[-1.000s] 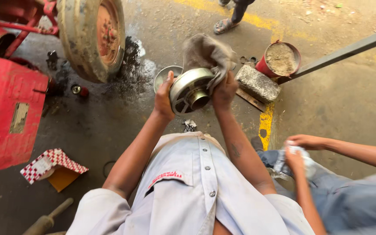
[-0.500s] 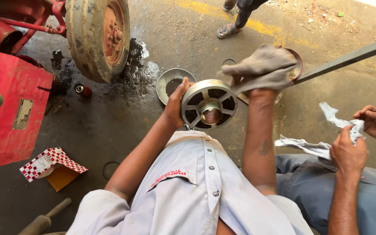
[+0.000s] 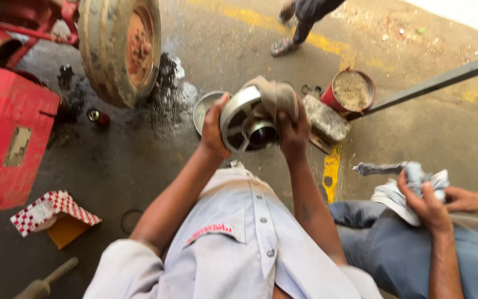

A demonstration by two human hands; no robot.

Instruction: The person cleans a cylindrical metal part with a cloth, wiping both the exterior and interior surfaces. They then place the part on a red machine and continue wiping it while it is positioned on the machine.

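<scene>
My left hand [image 3: 214, 128] grips the rim of a round metal wheel-like part [image 3: 244, 123], held up in front of my chest above the floor. The part is shiny, with open spokes and a dark hub. My right hand [image 3: 293, 130] presses a dirty grey rag [image 3: 275, 95] against the top and right side of the part. Both forearms reach out from my pale grey shirt.
A red machine [image 3: 12, 127] with a muddy wheel [image 3: 118, 50] stands at left by an oily patch. A metal bowl [image 3: 203, 108], a stone block [image 3: 326, 119] and a red bucket [image 3: 352, 91] lie ahead. A person at right wrings a cloth [image 3: 410, 185]. Another's foot [image 3: 283, 47] is far.
My right hand has brought the rag back from the upper right onto the metal part. The part has tilted to the side. The person at right has lowered the cloth.
</scene>
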